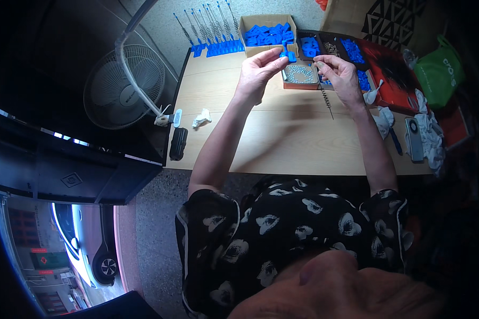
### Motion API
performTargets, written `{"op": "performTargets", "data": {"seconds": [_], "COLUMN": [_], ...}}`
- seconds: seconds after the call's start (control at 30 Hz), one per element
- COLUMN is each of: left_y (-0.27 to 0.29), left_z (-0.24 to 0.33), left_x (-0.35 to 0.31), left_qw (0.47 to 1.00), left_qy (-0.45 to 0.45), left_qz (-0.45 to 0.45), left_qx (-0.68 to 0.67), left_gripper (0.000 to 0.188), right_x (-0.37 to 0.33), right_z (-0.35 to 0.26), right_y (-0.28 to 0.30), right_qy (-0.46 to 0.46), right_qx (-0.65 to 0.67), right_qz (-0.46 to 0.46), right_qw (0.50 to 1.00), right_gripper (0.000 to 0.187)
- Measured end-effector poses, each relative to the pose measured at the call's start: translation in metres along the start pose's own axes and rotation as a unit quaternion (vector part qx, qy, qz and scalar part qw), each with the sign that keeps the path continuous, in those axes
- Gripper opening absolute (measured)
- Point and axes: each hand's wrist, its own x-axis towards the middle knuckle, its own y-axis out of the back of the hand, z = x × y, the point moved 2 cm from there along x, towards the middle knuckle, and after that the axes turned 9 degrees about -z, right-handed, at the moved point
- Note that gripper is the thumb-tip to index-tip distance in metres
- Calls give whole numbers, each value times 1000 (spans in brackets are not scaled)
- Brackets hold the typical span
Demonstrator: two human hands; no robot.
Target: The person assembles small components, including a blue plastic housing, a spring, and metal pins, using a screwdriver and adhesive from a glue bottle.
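Above the table point(282, 146), left hand point(256, 74) pinches blue piece point(288, 55), right hand point(339, 78) dark coiled rod point(326, 97).

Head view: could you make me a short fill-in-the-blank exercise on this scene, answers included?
1. The left hand pinches a small plastic piece coloured ____.
2. The coiled wire hangs beneath the fingers of the person's ____ hand.
3. The fan stands to the ____ of the table.

Missing words: blue; right; left.

Arms point(221, 141) extended; left hand point(253, 77), right hand point(344, 81) apart, fingers point(274, 65) pinched.
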Motion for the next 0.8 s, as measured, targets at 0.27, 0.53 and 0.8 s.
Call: {"op": "performTargets", "data": {"seconds": [0.27, 0.53, 0.8], "left_y": [-5, 0, 14], "left_z": [-12, -68, -109], "left_x": [-11, -24, -30], "left_qw": [1000, 997, 914], "left_qy": [20, 65, 19], "left_qz": [-6, -30, -50], "left_qx": [-7, 33, 403], "left_gripper": [56, 53, 44], "right_x": [2, 14, -10], "right_z": [-1, 32, 95], "right_y": [-4, -35, -50], "right_qy": [-11, -18, -81], "right_qx": [-29, 8, -81], "right_qz": [-6, -109, -120], "right_qw": [999, 994, 986], "right_gripper": [26, 26, 21]}}
